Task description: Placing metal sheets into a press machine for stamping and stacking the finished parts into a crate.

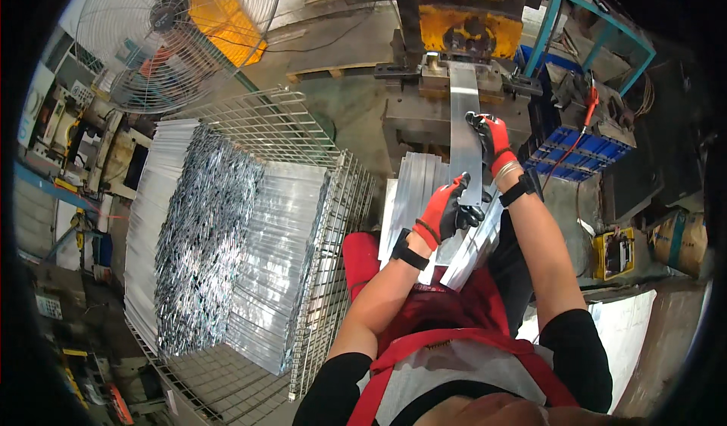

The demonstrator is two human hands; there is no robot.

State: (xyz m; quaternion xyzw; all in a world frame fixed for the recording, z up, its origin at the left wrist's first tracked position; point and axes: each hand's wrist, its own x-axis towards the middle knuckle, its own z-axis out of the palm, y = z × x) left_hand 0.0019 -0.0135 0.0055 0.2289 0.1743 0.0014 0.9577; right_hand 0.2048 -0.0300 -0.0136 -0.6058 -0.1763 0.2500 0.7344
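A long flat metal strip runs away from me, its far end lying on the die of a press. My left hand, in a red and black glove, is closed on the strip's near end. Farther along, my right hand, gloved the same way, grips its right edge with bent fingers. Below the held piece, a stack of similar metal strips lies at my lap, partly covered by my left hand and forearm.
Left of me stands a wire mesh cage loaded with stacked metal strips. A large fan is at the far left. Blue crates and a red-handled tool are on the right. A wooden pallet lies behind.
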